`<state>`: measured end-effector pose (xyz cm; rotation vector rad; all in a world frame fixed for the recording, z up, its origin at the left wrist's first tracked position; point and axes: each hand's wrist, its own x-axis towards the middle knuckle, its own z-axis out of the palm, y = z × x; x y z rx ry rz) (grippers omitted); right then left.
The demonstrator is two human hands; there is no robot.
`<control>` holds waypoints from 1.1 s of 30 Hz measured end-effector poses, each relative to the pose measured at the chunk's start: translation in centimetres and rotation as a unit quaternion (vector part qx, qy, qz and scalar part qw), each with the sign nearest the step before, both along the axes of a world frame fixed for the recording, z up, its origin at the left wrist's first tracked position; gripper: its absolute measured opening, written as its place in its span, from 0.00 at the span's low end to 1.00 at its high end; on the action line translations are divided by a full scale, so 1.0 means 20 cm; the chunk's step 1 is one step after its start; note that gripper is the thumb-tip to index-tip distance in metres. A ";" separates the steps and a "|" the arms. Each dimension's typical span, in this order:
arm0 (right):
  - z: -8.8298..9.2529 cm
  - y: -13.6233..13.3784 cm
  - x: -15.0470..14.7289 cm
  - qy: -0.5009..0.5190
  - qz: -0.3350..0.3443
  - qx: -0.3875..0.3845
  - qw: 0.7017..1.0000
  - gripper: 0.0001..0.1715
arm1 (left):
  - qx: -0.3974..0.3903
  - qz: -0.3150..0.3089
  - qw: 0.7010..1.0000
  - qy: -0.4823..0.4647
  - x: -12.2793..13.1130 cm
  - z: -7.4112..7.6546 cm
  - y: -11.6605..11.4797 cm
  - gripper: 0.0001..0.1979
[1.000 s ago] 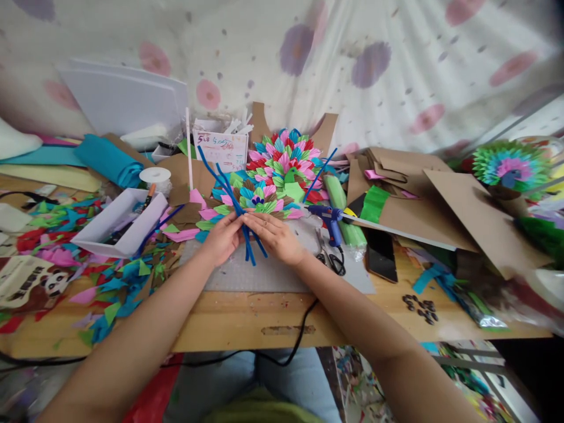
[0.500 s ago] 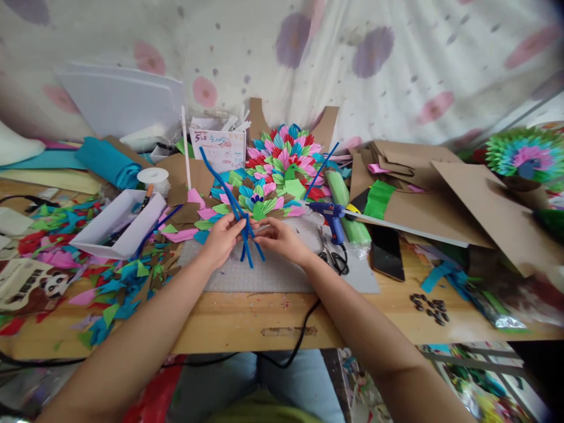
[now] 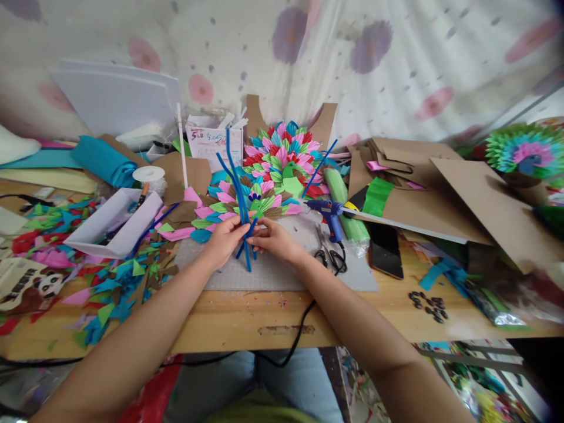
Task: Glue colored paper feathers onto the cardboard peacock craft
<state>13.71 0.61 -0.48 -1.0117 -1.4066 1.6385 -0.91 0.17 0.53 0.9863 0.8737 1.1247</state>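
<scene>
The left hand [image 3: 224, 239] has its fingers clamped on the blue strips [image 3: 242, 200], crossed above the mat [image 3: 264, 277]. The right hand's [image 3: 277, 239] fingertips seem pinched on them too. A slack left grip could let them splay; drifting right could bump the glue gun [image 3: 328, 210].

The person wears pale blue jeans [image 3: 302, 385] and an olive-green top [image 3: 264, 413], seen only in part; both forearms [image 3: 147, 326] are bare.
</scene>
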 end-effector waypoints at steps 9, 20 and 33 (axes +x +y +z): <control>-0.03 0.02 -0.02 -0.003 0.011 -0.003 1.000 0.28 | 0.032 0.010 0.997 0.065 -0.01 -0.05 0.03 0.22; 0.00 0.02 -0.02 0.020 -0.012 0.001 1.000 0.29 | 0.061 0.013 0.995 0.078 0.02 -0.03 0.02 0.22; 0.02 0.04 0.02 0.045 -0.116 0.091 0.988 0.27 | 0.154 -0.012 0.974 0.168 0.04 -0.05 0.01 0.20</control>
